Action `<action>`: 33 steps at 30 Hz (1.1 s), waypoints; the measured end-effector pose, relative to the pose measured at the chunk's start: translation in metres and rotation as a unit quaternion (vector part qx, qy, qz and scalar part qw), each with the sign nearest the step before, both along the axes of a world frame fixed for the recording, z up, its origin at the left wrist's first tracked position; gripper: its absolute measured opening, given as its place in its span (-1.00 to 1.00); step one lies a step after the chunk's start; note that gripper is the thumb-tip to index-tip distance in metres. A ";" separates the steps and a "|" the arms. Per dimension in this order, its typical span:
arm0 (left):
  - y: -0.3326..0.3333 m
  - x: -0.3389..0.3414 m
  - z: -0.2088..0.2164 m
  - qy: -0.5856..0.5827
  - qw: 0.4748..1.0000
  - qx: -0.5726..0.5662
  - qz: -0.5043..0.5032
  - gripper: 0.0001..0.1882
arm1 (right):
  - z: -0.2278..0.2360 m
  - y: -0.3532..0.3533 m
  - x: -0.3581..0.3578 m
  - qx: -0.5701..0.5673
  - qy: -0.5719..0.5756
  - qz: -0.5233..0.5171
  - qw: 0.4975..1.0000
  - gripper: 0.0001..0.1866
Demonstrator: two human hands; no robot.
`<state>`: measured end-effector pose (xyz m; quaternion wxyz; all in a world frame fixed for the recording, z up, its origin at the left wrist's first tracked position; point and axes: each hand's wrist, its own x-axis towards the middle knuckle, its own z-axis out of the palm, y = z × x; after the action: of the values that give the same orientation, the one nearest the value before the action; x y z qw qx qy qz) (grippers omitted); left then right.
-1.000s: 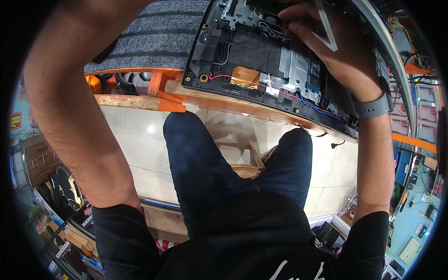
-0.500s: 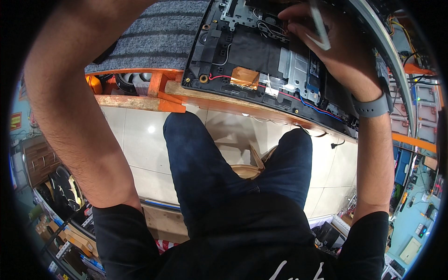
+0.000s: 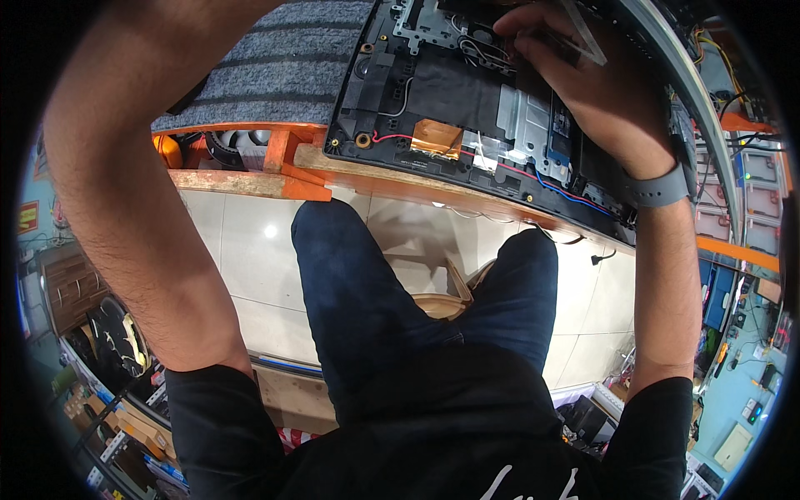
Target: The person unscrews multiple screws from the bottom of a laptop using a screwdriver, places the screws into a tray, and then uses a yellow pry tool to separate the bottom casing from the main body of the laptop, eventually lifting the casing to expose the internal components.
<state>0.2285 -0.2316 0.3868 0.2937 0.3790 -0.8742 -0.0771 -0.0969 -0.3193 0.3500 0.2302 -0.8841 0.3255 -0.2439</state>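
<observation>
An opened black laptop (image 3: 454, 92) lies on the bench with its inner parts bare: a silver metal plate, a strip of copper-coloured tape, thin red and blue wires. My right hand (image 3: 575, 79) reaches over its far right part, thumb and forefinger pinched near a cluster of looped grey cables (image 3: 482, 52). Shiny tweezers (image 3: 590, 42), V-shaped and partly blurred, stick up from this hand; their tips are hidden. A grey watch band circles the right wrist. My left forearm (image 3: 137, 92) runs up past the upper edge, so the left hand is out of sight.
A grey ribbed mat (image 3: 279, 62) covers the bench left of the laptop. Below it, an orange wooden frame (image 3: 242, 183) borders an open drawer with tools. A curved pale edge (image 3: 712, 108) rises right of my hand, before clear-fronted bins (image 3: 762, 200). A cable hangs under the bench edge.
The tweezers' back end has tilted up and to the right. My right hand and wrist have shifted slightly, with the fingers still near the cables. The laptop stays put.
</observation>
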 end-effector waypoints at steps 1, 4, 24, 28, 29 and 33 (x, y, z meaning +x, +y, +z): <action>0.000 0.000 0.000 -0.001 1.000 0.000 0.000 -0.60 | -0.002 -0.001 -0.002 -0.002 0.001 -0.005 1.000 -0.82; 0.001 0.001 0.000 -0.003 1.000 0.003 0.003 -0.60 | 0.002 0.004 0.003 0.002 0.014 -0.028 1.000 -0.81; 0.005 0.004 0.002 -0.016 1.000 0.013 0.008 -0.59 | -0.004 0.006 -0.001 -0.103 0.062 -0.057 0.991 -0.76; 0.005 0.005 0.002 -0.018 1.000 0.015 0.010 -0.59 | -0.001 0.010 0.004 -0.059 0.036 -0.050 0.996 -0.76; 0.005 0.005 0.001 -0.019 1.000 0.016 0.011 -0.59 | 0.004 0.021 0.009 -0.076 0.046 -0.063 0.994 -0.76; 0.006 0.005 0.002 -0.022 1.000 0.019 0.012 -0.59 | 0.011 0.018 0.006 -0.050 0.041 -0.043 0.997 -0.76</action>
<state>0.2338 -0.2253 0.3883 0.2684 0.3966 -0.8741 -0.0814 -0.0910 -0.3011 0.3607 0.1616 -0.8890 0.3597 -0.2326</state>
